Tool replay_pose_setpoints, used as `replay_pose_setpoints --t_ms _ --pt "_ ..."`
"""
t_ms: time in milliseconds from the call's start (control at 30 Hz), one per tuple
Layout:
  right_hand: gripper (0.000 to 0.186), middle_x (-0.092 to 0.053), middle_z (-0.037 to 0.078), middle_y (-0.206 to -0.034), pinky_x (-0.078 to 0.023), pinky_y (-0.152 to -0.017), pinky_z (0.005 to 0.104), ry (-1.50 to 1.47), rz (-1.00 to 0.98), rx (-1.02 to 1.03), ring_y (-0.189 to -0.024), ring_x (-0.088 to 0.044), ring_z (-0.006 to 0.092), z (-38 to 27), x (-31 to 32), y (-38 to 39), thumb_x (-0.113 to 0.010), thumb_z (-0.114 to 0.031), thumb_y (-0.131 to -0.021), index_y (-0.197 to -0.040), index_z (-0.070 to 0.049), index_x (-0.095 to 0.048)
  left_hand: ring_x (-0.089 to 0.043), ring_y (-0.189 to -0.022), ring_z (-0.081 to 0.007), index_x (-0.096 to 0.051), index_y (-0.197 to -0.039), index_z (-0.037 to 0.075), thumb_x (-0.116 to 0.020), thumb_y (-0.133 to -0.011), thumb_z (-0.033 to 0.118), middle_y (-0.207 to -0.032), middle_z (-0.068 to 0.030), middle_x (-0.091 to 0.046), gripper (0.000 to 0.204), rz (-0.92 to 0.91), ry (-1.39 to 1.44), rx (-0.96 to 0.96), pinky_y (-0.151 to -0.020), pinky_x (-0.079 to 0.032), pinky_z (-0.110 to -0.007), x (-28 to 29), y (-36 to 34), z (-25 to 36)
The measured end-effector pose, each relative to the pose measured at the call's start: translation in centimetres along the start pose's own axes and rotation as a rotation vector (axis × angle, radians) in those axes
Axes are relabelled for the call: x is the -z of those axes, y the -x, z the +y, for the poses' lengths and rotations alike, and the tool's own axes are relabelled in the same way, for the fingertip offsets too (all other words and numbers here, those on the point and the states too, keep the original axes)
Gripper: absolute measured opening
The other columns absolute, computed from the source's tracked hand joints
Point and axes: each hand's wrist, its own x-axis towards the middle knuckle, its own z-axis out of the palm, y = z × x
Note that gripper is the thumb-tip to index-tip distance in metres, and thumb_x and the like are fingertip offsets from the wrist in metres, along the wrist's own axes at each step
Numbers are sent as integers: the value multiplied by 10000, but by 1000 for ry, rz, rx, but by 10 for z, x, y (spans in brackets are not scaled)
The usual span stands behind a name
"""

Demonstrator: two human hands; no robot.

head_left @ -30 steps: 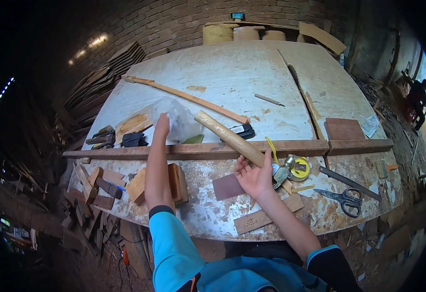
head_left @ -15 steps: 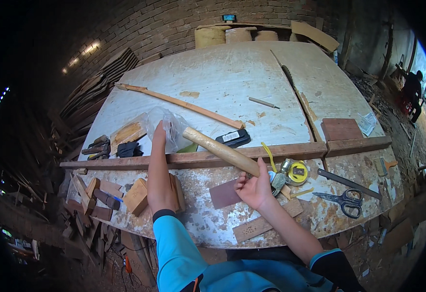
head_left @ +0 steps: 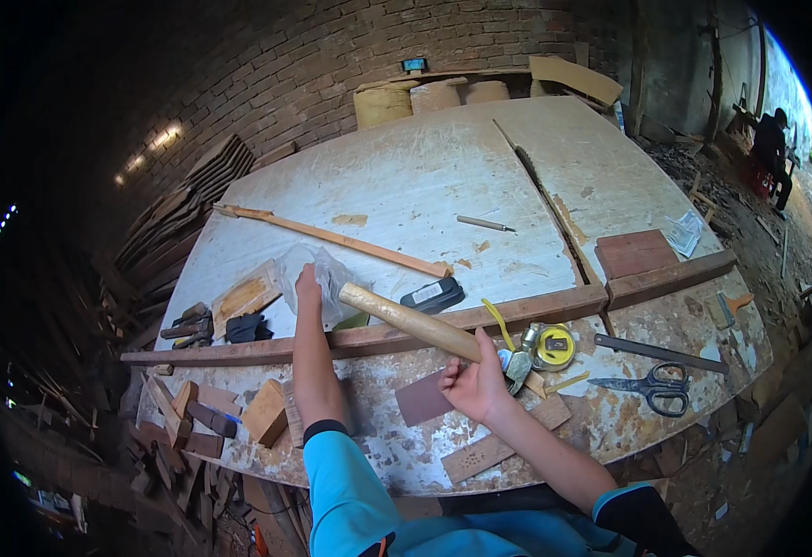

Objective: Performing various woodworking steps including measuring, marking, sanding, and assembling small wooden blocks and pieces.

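My left hand (head_left: 309, 281) reaches over the wooden rail to a clear crumpled plastic bag (head_left: 330, 269). Its fingers are partly hidden, but it appears closed on the bag. My right hand (head_left: 476, 383) is palm up with loosely curled fingers apart, and nothing lies in the palm. Right behind its thumb runs the wooden handle of a hammer (head_left: 411, 320), which slants across the rail. The hammer's metal head lies just right of this hand, beside a yellow tape measure (head_left: 555, 345). A dark reddish flat piece (head_left: 423, 398) lies left of my right hand.
A long wooden rail (head_left: 230, 355) crosses the worktable (head_left: 406, 195). Beyond it lie a wooden strip (head_left: 350, 241), a black case (head_left: 432, 294) and a pen-like tool (head_left: 486, 224). Scissors (head_left: 657, 385), a file (head_left: 661, 354), a brush (head_left: 731, 306) and wood blocks (head_left: 265, 413) lie nearer. Someone sits far right.
The whole view has shifted, so the table appears lower and slightly left. My left hand and the bag have moved slightly right relative to the table. My right hand stays beside the hammer.
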Motion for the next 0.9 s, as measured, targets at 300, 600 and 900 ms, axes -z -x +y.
replay_pose_setpoints --t_ms 300,600,900 --pt "511 -409 5 -691 -346 -565 254 26 -38 14 -612 -408 119 0 -2 2 -628 -562 -786 -958 -103 -484 -629 -919 -333 -608 -1022 63 -499 -855 316 -980 -177 -650 322 -64 -12 106 -784 -478 -420 10 11 10" --pt "513 -409 15 -671 -339 -565 267 -3 13 1 -595 -390 139 -3 4 -5 -633 -569 -779 -945 -105 -490 -620 -825 -360 -599 -901 40 -510 -841 309 -881 -177 -639 290 -23 -135 17 -724 -496 -417 -2 12 35" --pt "536 -505 46 -820 -359 -569 245 92 28 63 -639 -433 106 5 5 0 -661 -530 -772 -1062 -106 -508 -628 -784 -415 -668 -935 -4 -596 -730 159 -822 -232 -652 271 -204 -701 -284 -708 -495 -454 84 19 55"
